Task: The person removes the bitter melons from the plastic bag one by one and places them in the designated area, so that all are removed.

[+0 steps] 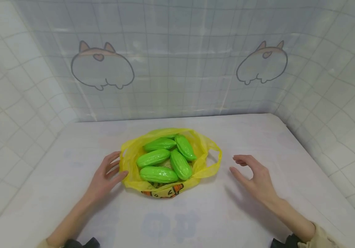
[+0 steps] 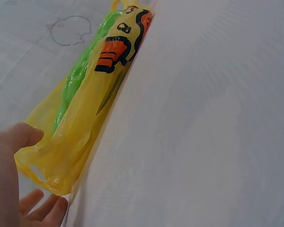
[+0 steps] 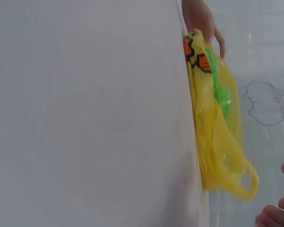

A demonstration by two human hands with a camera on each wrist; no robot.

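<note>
A yellow plastic bag (image 1: 203, 168) lies on the table with its mouth open. Inside it are several glossy, bright green cucumber-shaped pieces (image 1: 159, 174). At the bag's left end is my left hand (image 1: 104, 175), thumb and fingers spread on either side of that edge; whether they touch the plastic I cannot tell. Off the right handle loop, and apart from it, my right hand (image 1: 256, 177) hovers with relaxed, parted fingers and nothing between them. An orange and black print (image 2: 114, 52) shows on the bag's near side in the left wrist view.
A white cloth covers the table (image 1: 177, 220). Behind it rises a grid-patterned curtain (image 1: 177, 75) with two animal drawings, and similar grid sheets (image 1: 335, 103) stand at both sides.
</note>
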